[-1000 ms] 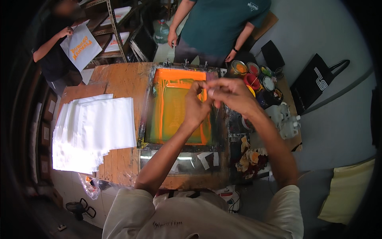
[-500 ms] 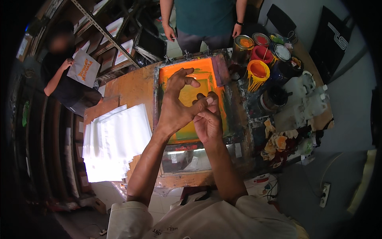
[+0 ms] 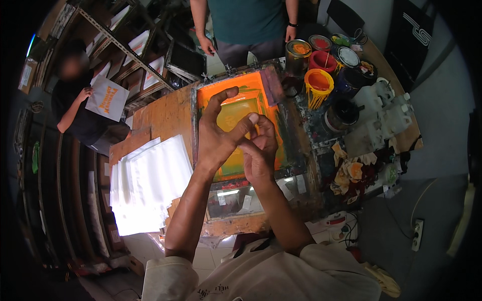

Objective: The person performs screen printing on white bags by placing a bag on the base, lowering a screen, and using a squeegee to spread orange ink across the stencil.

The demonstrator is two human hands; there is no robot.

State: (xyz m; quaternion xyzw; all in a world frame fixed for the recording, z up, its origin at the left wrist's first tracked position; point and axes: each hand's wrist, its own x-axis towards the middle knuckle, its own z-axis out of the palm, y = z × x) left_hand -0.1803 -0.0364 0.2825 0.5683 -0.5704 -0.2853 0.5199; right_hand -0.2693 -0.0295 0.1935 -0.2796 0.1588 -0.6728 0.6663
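Observation:
Both my hands are raised over a screen-printing frame (image 3: pixel 251 81) smeared with orange and yellow-green ink. My left hand (image 3: pixel 219 139) has its index finger lifted and curved, with the thumb stretched toward the right; I see nothing held in it. Against that thumb, my right hand (image 3: pixel 262 153) has its fingers curled in. The left thumb covers part of the right fingers, so what may lie between them is hidden. Left of the frame, a stack of white sheets (image 3: pixel 150 183) rests on the wooden table (image 3: pixel 165 115).
Ink cans and tubs stand at the right, including a dripping yellow tub (image 3: pixel 319 83). Near them are a dark jar (image 3: pixel 341 115), plastic jugs (image 3: pixel 396 118) and crumpled rags (image 3: pixel 351 170). One person (image 3: pixel 246 22) stands beyond the table; another (image 3: pixel 70 103) holds a printed sheet (image 3: pixel 108 98) by shelves.
My left fingers have drawn closer together, and its thumb now points up across the right fingers. My right hand has shifted slightly, its fingers curled. The whole view has moved a little.

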